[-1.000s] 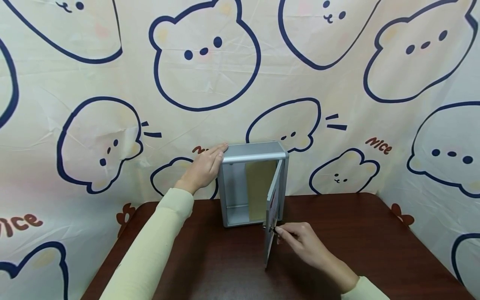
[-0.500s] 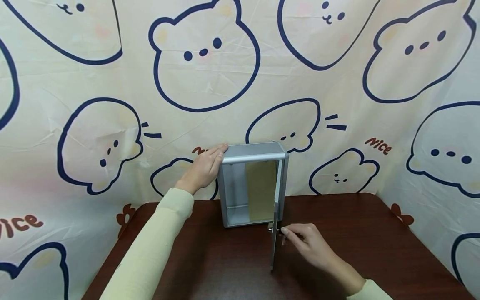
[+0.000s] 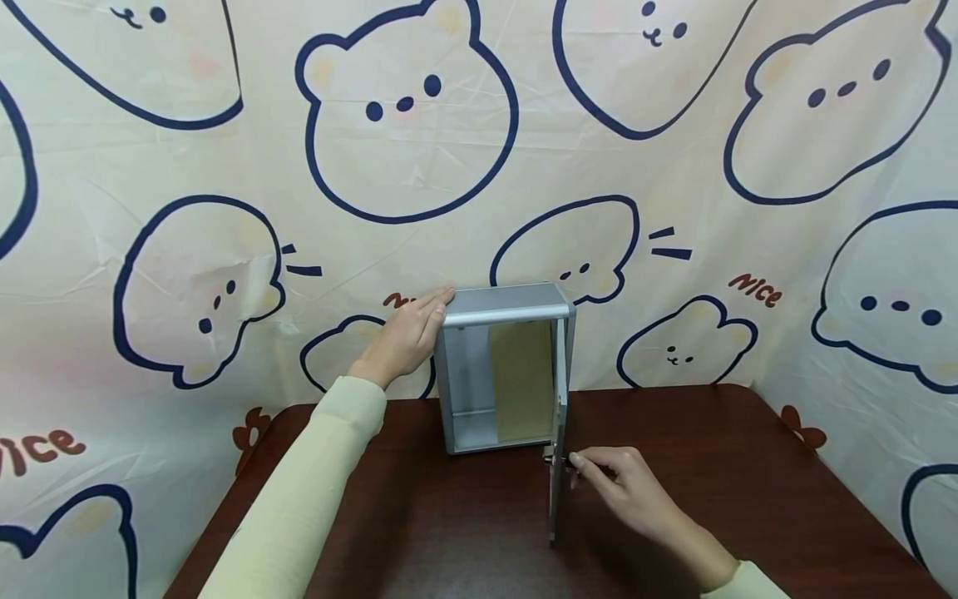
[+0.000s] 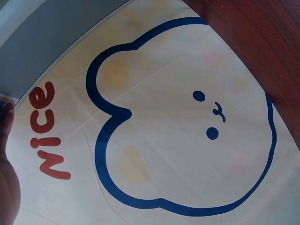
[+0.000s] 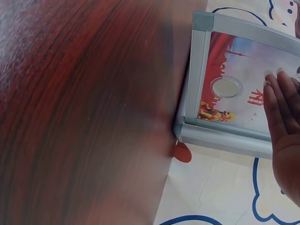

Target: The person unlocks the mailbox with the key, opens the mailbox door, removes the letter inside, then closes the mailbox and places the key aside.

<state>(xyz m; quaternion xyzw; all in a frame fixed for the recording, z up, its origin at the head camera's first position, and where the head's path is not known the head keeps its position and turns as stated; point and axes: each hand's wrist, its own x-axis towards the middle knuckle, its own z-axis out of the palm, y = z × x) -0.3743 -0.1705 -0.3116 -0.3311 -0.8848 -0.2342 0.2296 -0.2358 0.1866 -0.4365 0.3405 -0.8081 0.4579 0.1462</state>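
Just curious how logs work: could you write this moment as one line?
left hand: rests on top corner of grey box | right hand: pinches small fitting on door | door: open

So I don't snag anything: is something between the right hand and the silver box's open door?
Nothing visible blocks it: the right hand pinches a dark piece, perhaps a key, at the outer face of the door. The left hand rests on the upper left of the silver box.
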